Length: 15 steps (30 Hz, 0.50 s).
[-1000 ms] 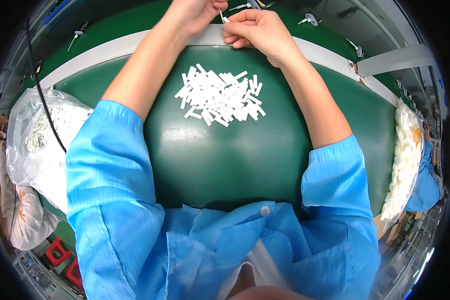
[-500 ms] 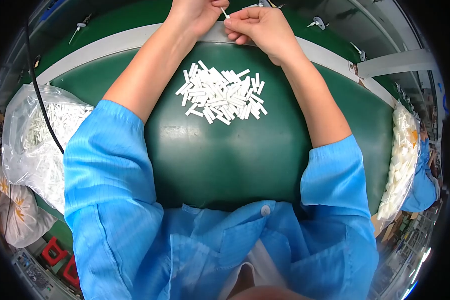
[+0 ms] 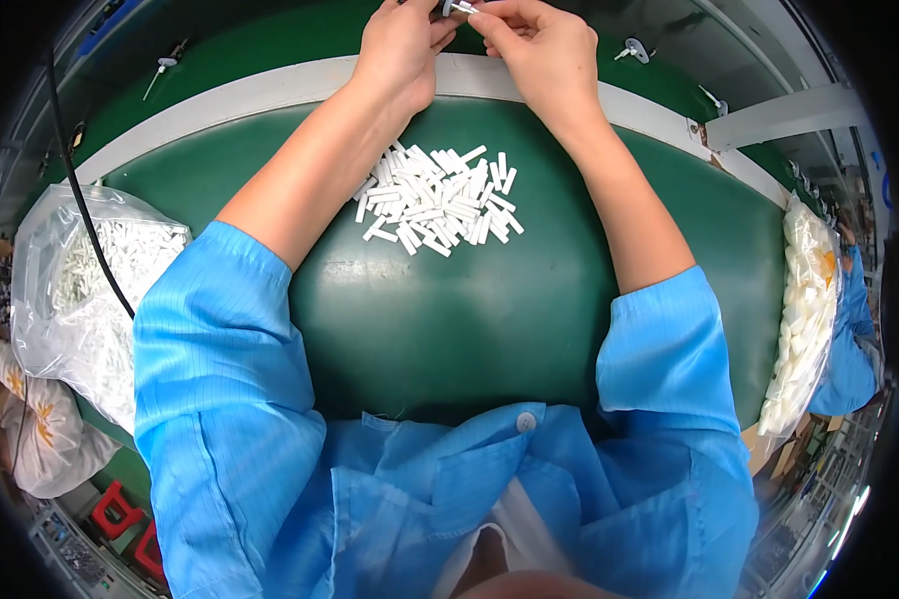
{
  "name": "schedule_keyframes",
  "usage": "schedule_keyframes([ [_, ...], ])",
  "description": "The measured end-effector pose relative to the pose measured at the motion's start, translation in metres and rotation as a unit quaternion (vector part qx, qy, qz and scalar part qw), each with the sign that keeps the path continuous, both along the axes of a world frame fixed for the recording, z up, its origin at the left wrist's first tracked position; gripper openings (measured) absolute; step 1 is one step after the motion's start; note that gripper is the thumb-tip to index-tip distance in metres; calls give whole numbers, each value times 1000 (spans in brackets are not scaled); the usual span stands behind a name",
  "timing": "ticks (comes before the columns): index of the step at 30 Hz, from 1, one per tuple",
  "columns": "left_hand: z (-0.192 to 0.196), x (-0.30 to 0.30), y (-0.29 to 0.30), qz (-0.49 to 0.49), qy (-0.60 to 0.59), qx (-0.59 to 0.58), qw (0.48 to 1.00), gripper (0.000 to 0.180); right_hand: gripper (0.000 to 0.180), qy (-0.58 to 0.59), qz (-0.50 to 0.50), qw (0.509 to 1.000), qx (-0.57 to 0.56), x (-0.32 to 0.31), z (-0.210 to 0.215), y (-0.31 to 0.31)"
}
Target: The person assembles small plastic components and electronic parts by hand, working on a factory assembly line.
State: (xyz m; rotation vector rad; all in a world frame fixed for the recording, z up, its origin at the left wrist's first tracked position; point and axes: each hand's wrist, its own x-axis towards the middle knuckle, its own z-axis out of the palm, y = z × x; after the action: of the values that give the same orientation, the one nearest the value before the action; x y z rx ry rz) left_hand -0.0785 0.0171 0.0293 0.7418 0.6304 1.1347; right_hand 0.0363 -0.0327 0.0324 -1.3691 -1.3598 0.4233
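Pinching a small white tube piece [image 3: 459, 8] at 12 o'clock, left hand [image 3: 402, 50] and right hand [image 3: 534, 50] fingers were closed on it; looked light, rigid, slippery, best gripped mid-length. Pile of white pieces [image 3: 437, 200] lay on counter [image 3: 529, 299].

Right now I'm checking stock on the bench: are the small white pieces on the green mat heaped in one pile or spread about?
One pile. The white pieces lie bunched on the green mat, below both hands.
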Motion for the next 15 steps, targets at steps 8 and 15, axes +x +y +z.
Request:
schedule_keyframes([
  [8,-4,-3,-1,-22,-23,4,999,17,13,-285,1,943,171,0,7,-8],
  [15,20,-16,53,-26,335,281,899,19,19,-138,112,977,117,-5,19,-11],
])
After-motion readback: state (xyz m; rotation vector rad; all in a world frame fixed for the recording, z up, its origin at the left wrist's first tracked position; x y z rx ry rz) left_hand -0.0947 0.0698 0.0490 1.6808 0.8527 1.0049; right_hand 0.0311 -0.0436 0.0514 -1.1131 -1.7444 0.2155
